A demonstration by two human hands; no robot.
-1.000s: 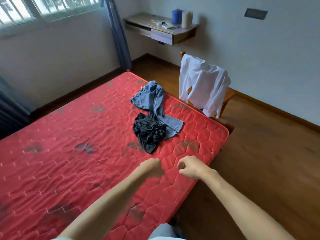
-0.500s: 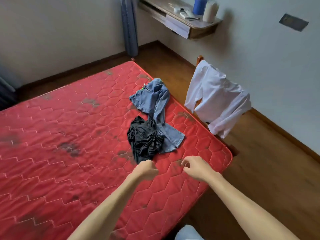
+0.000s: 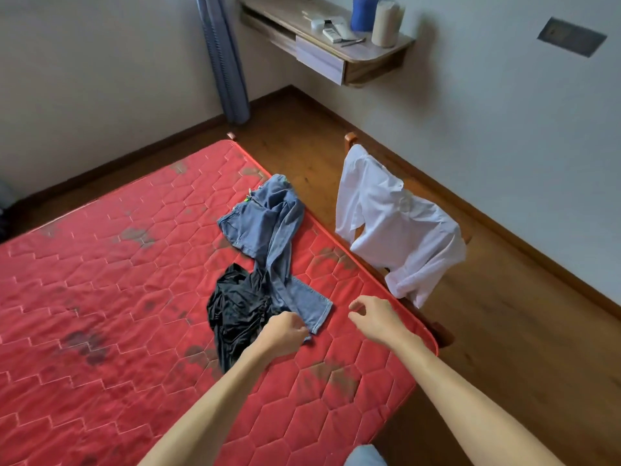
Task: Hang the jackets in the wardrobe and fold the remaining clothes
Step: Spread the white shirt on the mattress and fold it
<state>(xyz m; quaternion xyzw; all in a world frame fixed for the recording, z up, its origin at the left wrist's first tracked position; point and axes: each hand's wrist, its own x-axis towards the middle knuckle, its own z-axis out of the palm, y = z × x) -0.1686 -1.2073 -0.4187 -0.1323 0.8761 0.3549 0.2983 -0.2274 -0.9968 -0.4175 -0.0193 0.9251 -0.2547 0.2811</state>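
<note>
Crumpled blue jeans (image 3: 268,223) lie on the red mattress (image 3: 100,297) near its right edge, one leg stretched toward me. A black garment (image 3: 235,307) is bunched against that leg on its left. A white long-sleeved shirt (image 3: 396,223) hangs over the back of a wooden chair (image 3: 350,138) beside the bed. My left hand (image 3: 285,332) has its fingers curled at the hem corner of the jeans leg and pinches it. My right hand (image 3: 373,317) hovers just right of the hem, fingers loosely curled, holding nothing.
The mattress corner ends just right of my right hand, with wooden floor (image 3: 504,331) beyond. A wall shelf (image 3: 336,55) holds a blue and a cream cylinder and small items. A folded curtain (image 3: 225,62) hangs in the corner. No wardrobe is in view.
The view moved closer to the clothes and swung right. Both hands went forward; the left one reached the jeans hem, and the right one spread away to the right.
</note>
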